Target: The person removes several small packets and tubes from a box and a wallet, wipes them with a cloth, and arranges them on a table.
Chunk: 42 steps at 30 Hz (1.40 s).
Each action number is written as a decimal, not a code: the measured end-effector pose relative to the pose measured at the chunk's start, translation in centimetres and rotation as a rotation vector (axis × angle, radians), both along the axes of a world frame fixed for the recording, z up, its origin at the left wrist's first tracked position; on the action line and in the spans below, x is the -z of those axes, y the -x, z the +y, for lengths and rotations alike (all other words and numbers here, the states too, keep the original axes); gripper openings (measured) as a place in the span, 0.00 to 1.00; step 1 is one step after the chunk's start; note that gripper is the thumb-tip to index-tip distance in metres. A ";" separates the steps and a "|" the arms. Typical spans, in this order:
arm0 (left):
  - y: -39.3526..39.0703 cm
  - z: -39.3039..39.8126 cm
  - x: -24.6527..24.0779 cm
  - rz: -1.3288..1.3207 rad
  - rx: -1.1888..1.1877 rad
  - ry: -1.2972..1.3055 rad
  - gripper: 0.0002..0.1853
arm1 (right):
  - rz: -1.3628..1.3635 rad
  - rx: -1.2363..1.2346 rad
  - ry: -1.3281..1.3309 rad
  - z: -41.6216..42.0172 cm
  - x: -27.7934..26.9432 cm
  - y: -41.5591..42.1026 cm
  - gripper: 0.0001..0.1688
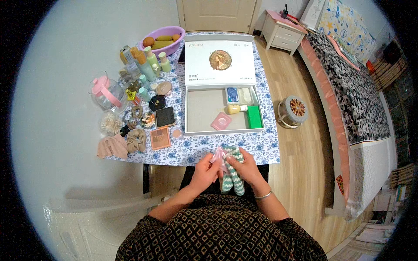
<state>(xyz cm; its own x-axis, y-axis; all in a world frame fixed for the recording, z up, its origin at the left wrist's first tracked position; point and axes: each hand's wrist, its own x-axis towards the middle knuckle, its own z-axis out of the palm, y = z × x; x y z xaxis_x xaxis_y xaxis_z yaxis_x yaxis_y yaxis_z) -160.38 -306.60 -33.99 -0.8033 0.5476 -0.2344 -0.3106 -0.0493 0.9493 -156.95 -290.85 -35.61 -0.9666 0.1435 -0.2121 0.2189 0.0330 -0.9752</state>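
At the table's near edge, my right hand (247, 168) grips a green and white zigzag knitted item (237, 183), possibly socks or gloves, with two rounded ends hanging down. My left hand (203, 173) pinches a thin, shiny pink piece (219, 157), ribbon or film, against the knit's upper part. Just beyond my hands lies an open white box (200, 109), its printed lid (200, 53) tipped back. Inside are a green block-shaped pack (254, 117), a pink square case (221, 121), a small yellow bottle (233, 109), a blue-labelled pack (232, 95) and a whitish packet (245, 96).
Left of the box stand cosmetic bottles (152, 58), compacts, an eyeshadow palette (160, 138), scrunchies (136, 140) and a pink-lidded jug (107, 93). A purple basin (173, 50) holds fruit. A stool (295, 111) and a bed (346, 88) are to the right.
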 end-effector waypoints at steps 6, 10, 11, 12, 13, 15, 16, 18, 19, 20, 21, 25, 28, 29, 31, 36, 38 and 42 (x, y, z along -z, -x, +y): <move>0.6 -0.2 -0.6 -0.052 0.050 0.042 0.08 | 0.069 0.203 0.186 -0.4 -0.9 0.2 0.15; 0.0 0.7 -1.6 -0.077 -0.173 -0.081 0.08 | 0.038 0.112 0.186 -0.8 -0.7 -0.1 0.16; 0.1 0.6 -1.0 -0.073 -0.104 -0.060 0.08 | 0.036 0.086 0.167 -1.1 -0.5 -0.1 0.16; 0.3 0.1 -0.5 -0.068 -0.045 -0.035 0.09 | 0.045 0.099 0.162 -1.4 -1.3 -0.1 0.15; 0.4 -0.2 -0.2 -0.063 0.013 -0.010 0.09 | 0.030 0.121 0.201 -1.4 -1.3 -0.1 0.15; 0.2 -0.4 -0.1 -0.017 0.112 0.038 0.09 | 0.001 0.168 0.278 -1.0 -1.3 -0.2 0.14; 0.2 -0.4 -0.2 0.006 0.163 0.062 0.10 | -0.002 0.172 0.284 -1.1 -1.3 -0.2 0.14; 0.2 -0.6 -0.3 -0.034 0.175 0.084 0.10 | -0.007 0.180 0.295 -1.2 -1.1 0.0 0.14; 0.3 -0.6 -0.3 -0.054 0.181 0.093 0.11 | -0.010 0.184 0.299 -1.2 -1.1 0.0 0.14; 0.4 -0.8 -0.3 -0.037 0.227 0.124 0.11 | -0.010 0.128 0.258 -1.2 -1.2 0.2 0.14; 0.7 -1.1 -0.3 -0.020 0.277 0.152 0.11 | -0.018 0.098 0.231 -1.0 -1.1 0.2 0.14; 3.0 -2.5 -0.9 0.011 0.428 0.320 0.13 | -0.046 0.118 0.214 -0.7 -0.6 0.4 0.14; 4.6 -4.2 2.0 0.040 0.313 0.455 0.13 | -0.064 0.192 0.318 -0.9 0.2 1.0 0.14; 5.0 -4.8 2.8 0.093 0.255 0.556 0.13 | -0.089 0.191 0.364 -0.9 0.4 1.1 0.14; 5.9 -5.7 3.8 0.132 0.166 0.589 0.13 | -0.138 0.200 0.452 -0.5 0.9 1.2 0.14; 7.3 -7.3 5.3 0.193 0.063 0.768 0.16 | -0.215 0.238 0.545 -0.5 2.6 1.2 0.15; 7.4 -7.7 5.4 0.317 0.023 0.980 0.17 | -0.235 0.234 0.545 -0.3 3.1 1.2 0.16; 7.4 -7.8 3.5 0.455 -0.141 1.302 0.17 | -0.248 0.239 0.574 0.0 2.8 1.2 0.17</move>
